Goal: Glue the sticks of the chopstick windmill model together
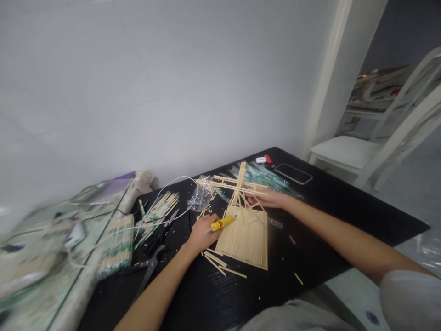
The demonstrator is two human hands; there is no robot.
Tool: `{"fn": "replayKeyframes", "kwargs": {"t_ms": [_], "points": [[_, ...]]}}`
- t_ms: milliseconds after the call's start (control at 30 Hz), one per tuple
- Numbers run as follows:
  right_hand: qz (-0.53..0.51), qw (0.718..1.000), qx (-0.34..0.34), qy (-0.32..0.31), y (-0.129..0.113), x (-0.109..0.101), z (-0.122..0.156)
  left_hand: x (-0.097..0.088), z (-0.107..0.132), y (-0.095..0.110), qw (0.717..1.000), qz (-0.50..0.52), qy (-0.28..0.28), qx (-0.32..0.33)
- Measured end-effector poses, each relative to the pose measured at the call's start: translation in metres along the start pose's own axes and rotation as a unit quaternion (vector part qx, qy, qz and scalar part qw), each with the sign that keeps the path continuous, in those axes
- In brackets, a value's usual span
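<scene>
My left hand point(204, 233) is closed around a small yellow hot glue gun point(222, 224), with a pale stick showing at its rear and the dark nozzle pointing right. That nozzle is over a flat panel of thin wooden sticks point(244, 241). At the panel's far edge rises a stick structure point(237, 186) with crossed bars, like a small windmill. Behind it, my right hand point(268, 198) grips the structure near its slanting struts; some of its fingers are hidden by the sticks. Several loose sticks point(220, 265) lie below my left hand.
Pliers point(153, 264), scissors point(171, 218) and bundles of wrapped chopsticks point(117, 243) lie on the left. Empty wrappers point(265, 177), a phone point(293, 174) and a white case point(261, 160) are at the back right. A white cable point(165, 188) loops across the black table point(330, 239).
</scene>
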State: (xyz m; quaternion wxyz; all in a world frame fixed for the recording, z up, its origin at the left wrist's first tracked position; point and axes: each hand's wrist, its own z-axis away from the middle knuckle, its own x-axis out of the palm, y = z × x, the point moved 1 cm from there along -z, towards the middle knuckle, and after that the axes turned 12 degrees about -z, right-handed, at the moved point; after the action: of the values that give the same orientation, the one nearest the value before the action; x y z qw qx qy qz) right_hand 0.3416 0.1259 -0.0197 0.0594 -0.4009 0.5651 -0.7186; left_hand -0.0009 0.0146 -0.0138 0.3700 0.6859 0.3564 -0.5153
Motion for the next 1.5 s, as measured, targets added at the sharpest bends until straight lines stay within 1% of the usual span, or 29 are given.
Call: {"fn": "replayKeyframes", "kwargs": {"t_ms": [233, 433, 633, 933, 1300, 1500], "points": [[-0.002, 1.000, 0.007, 0.005, -0.0008, 0.0021, 0.0013, -0.0012, -0.0014, 0.0007, 1.000, -0.015, -0.009, -0.010], [-0.015, 1.000, -0.007, 0.012, 0.0023, 0.0044, -0.0009, -0.0030, -0.0013, 0.0018, 1.000, -0.015, -0.010, -0.010], [-0.011, 1.000, -0.010, 0.004, 0.0006, 0.0065, 0.0001, -0.0040, -0.0010, 0.0022, 1.000, -0.012, 0.000, -0.004], [-0.014, 1.000, -0.005, 0.018, 0.0013, 0.0064, 0.0014, -0.0032, -0.0015, 0.0017, 1.000, -0.012, 0.001, -0.006], [-0.003, 1.000, -0.003, 0.019, 0.0023, 0.0045, -0.0001, -0.0019, -0.0015, 0.0010, 1.000, -0.026, -0.007, -0.010], [-0.001, 1.000, -0.002, 0.023, 0.0009, 0.0059, 0.0006, -0.0027, -0.0016, 0.0013, 1.000, -0.003, -0.002, -0.009]]}}
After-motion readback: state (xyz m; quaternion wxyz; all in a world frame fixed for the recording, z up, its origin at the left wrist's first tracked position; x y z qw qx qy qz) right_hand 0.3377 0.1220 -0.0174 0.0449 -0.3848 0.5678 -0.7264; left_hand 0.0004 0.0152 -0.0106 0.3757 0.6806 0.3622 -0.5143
